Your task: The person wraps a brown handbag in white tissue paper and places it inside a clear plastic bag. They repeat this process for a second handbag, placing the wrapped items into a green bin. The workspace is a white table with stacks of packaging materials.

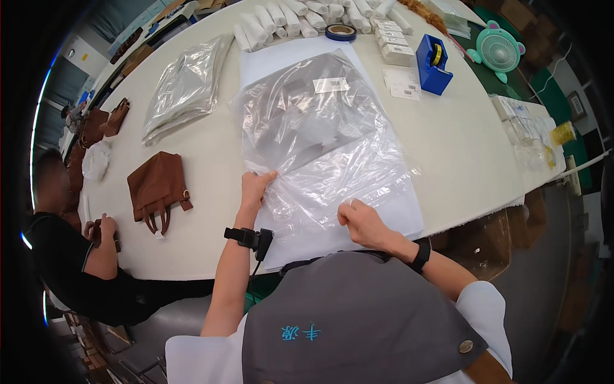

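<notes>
A large clear plastic bag [300, 121] lies in front of me over white sheets [403, 214], with a small white label [331, 84] near its far end. Its far part looks greyer than the crinkled near part. My left hand [257, 189] pinches the bag's left edge between thumb and fingers. At the near right part of the bag my right hand [366, 224] is closed, fingertips curled on the film. A brown handbag [157, 182] rests on the table left of my left hand, handles toward me.
A stack of clear bags [188, 83] lies far left. White wrapped rolls [294, 19], a tape roll [341, 32], label stacks [393, 46], a blue tape dispenser [435, 64] and a green fan [499, 50] stand at the back. A co-worker [77, 256] sits at left.
</notes>
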`<state>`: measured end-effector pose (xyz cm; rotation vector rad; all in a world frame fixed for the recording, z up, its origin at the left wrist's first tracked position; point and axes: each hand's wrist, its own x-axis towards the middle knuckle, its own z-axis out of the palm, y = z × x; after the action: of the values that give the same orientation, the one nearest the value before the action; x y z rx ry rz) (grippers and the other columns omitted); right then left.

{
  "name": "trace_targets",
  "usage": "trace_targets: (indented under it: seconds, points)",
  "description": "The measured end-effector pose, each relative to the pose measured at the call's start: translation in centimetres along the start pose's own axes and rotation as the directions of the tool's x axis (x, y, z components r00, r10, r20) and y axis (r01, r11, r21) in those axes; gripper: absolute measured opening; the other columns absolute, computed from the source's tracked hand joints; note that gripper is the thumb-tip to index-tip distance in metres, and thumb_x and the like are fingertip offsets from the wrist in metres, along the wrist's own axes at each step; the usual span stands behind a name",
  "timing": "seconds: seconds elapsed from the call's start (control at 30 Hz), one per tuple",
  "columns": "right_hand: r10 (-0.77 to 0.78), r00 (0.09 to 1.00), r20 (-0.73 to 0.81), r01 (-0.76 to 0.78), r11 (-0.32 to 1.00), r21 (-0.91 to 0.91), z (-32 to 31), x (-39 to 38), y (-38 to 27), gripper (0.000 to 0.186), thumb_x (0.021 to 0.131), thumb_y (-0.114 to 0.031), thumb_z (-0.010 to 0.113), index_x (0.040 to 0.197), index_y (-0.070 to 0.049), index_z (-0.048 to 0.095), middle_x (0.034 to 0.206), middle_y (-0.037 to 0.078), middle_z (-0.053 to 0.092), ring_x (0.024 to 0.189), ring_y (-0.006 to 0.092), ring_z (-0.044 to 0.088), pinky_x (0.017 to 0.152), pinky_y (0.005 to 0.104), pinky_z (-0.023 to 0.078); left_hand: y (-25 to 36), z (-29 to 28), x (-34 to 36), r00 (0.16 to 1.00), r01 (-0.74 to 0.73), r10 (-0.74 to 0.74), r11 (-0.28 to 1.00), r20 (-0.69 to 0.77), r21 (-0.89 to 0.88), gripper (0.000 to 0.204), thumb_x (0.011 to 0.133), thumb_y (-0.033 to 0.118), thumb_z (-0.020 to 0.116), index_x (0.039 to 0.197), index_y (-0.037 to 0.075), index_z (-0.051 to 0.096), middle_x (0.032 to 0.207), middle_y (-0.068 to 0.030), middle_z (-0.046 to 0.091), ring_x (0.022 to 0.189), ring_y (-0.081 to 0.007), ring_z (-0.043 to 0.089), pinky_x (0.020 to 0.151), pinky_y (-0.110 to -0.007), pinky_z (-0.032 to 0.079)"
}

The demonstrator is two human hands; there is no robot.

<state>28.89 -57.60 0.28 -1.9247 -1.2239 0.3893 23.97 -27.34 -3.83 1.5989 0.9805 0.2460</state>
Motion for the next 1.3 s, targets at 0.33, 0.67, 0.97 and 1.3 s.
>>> trace_targets:
  seconds: [0.33, 0.67, 0.97, 1.3]
  points:
    - [-0.232, 0.962, 0.140, 0.258, 0.943, -0.208, 4.3, 2.0, 1.7, 0.028, 0.068, 0.007, 0.055, 0.092, -0.006, 0.054, 0.085, 0.009, 0.056, 0.086, 0.0275, 0.055, 0.077, 0.0365, 0.045, -1.7, 0.6, 1.6, 0.994, -0.089, 0.093, 0.992, 0.049, -0.085, 0.028, 0.068, 0.016, 0.078, 0.066, 0.000, 0.055, 0.053, -0.0039, 0.051, 0.039, -0.0120, 0.046, 0.034, -0.028, 0.030]
    - [-0.294, 0.953, 0.074, 0.303, 0.923, -0.238, 4.6, 1.8, 1.5, 0.021, 0.070, 0.005, 0.055, 0.087, -0.007, 0.053, 0.084, 0.008, 0.055, 0.085, 0.0266, 0.052, 0.078, 0.0370, 0.042, -0.7, 0.5, 0.0, 0.996, -0.060, 0.069, 0.988, 0.057, -0.143, 0.031, 0.066, 0.019, 0.078, 0.069, -0.004, 0.058, 0.056, -0.0082, 0.056, 0.040, -0.0146, 0.049, 0.034, -0.030, 0.034]
    - [-0.008, 1.000, -0.023, 0.011, 0.993, 0.114, -3.1, -0.4, -0.2, 0.015, 0.069, 0.010, 0.049, 0.072, -0.004, 0.045, 0.070, 0.009, 0.047, 0.067, 0.0243, 0.050, 0.062, 0.0322, 0.042, 1.1, 0.2, -0.8, 0.999, -0.032, 0.034, 0.995, -0.022, 0.092, 0.035, 0.063, 0.020, 0.080, 0.070, -0.006, 0.057, 0.058, -0.0117, 0.058, 0.042, -0.0173, 0.053, 0.037, -0.032, 0.039]
    - [0.740, 0.377, -0.558, 0.137, 0.551, 0.823, -24.4, -34.7, 17.2, 0.009, 0.086, 0.001, 0.056, 0.093, -0.003, 0.058, 0.101, 0.012, 0.060, 0.097, 0.0206, 0.055, 0.097, 0.0326, 0.042, -0.6, 0.0, -7.4, 0.888, 0.239, -0.114, 0.942, 0.445, -0.236, 0.021, 0.074, 0.012, 0.070, 0.084, 0.002, 0.055, 0.067, -0.0059, 0.057, 0.059, -0.0161, 0.061, 0.055, -0.031, 0.056]
